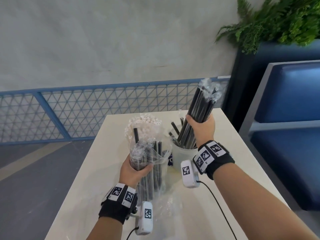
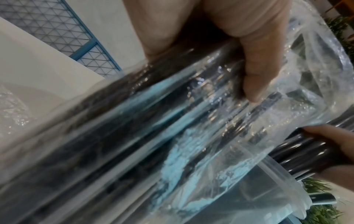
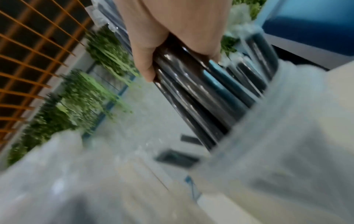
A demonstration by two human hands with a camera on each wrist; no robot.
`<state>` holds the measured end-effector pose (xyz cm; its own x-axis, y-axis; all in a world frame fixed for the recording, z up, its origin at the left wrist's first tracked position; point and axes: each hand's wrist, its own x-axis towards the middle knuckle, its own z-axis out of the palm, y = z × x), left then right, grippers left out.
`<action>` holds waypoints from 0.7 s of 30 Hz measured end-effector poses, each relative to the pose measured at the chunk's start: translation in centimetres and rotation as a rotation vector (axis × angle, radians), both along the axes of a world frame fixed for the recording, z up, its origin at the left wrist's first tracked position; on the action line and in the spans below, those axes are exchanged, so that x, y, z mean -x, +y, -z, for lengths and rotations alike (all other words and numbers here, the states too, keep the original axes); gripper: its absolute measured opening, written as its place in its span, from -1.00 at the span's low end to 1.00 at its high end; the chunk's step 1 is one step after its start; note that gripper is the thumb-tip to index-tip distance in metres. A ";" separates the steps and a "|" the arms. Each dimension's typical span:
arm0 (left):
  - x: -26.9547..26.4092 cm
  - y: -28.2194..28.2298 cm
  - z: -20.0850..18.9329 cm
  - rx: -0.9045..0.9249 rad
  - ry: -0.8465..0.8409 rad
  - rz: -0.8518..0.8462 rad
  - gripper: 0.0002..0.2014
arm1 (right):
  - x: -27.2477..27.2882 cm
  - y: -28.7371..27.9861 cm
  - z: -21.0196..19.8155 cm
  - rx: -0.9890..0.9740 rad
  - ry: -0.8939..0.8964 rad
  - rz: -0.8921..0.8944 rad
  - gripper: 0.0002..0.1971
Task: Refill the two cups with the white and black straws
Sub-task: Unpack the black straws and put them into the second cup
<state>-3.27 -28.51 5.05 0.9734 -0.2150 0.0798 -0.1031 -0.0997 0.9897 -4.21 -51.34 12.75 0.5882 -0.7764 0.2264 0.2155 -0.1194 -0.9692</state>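
Two hands: the left (image 1: 134,170) and the right (image 1: 201,126). Each grips one bundle of black straws, the left's (image 1: 147,163) in a clear bag, the right's (image 1: 201,105) raised. One cup (image 1: 183,158) shows plainly near the table's (image 1: 230,170) far edge; its loose straws are too many to count.

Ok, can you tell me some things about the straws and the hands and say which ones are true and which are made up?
1. The right hand grips a bunch of black straws over the frosted cup. True.
2. The left hand is open and holds nothing. False: it grips the clear plastic bag of black straws.
3. The frosted cup has some black straws in it already. True.
4. The white straws are in the right hand. False: they stand at the back, behind the bag, and neither hand holds them.
5. The table is dark blue. False: it is pale cream; the seat beside it is blue.
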 end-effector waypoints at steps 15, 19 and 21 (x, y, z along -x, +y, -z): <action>-0.5 0.3 0.6 0.033 0.071 0.005 -0.52 | 0.4 1.0 -0.3 0.194 -0.043 -0.055 -0.40; -0.4 0.2 0.5 0.049 0.076 0.011 -0.56 | -0.6 1.0 1.0 0.435 0.090 -0.087 -0.86; -0.3 0.1 0.3 0.059 0.083 0.014 -0.57 | -0.8 0.9 2.5 0.451 0.169 -0.137 -0.94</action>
<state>-2.98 -28.42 4.71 0.9741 -0.2260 0.0120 -0.0217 -0.0405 0.9989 -3.41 -50.44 10.25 0.7353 -0.5361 0.4147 0.1034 -0.5159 -0.8504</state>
